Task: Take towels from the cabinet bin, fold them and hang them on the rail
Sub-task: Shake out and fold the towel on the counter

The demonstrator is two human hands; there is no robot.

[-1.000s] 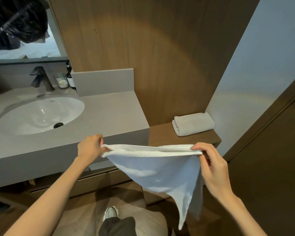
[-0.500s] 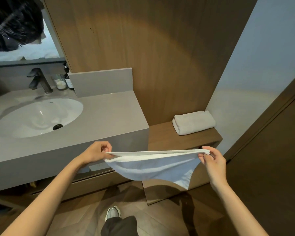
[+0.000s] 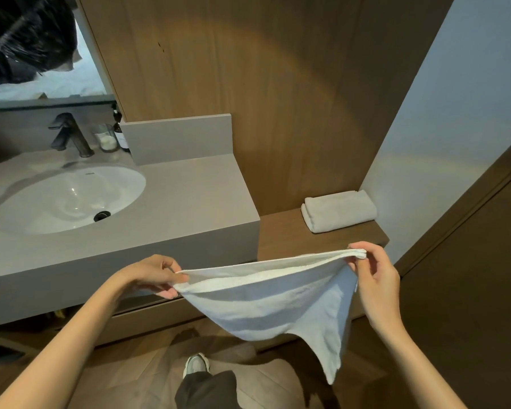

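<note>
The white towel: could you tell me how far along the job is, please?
A grey towel lies folded on the shelf. The left hand and right hand pinch the white towel by its top edge, one corner dangling. Folding and hanging remain; no rail visible.

In front of me a grey counter holds a white oval basin sunk into it, with a dark faucet, a glass jar and a dark bottle standing along its back edge. To its right, on a lower wooden ledge, lies a folded grey towel. My shoe stands on the wooden floor.
</note>
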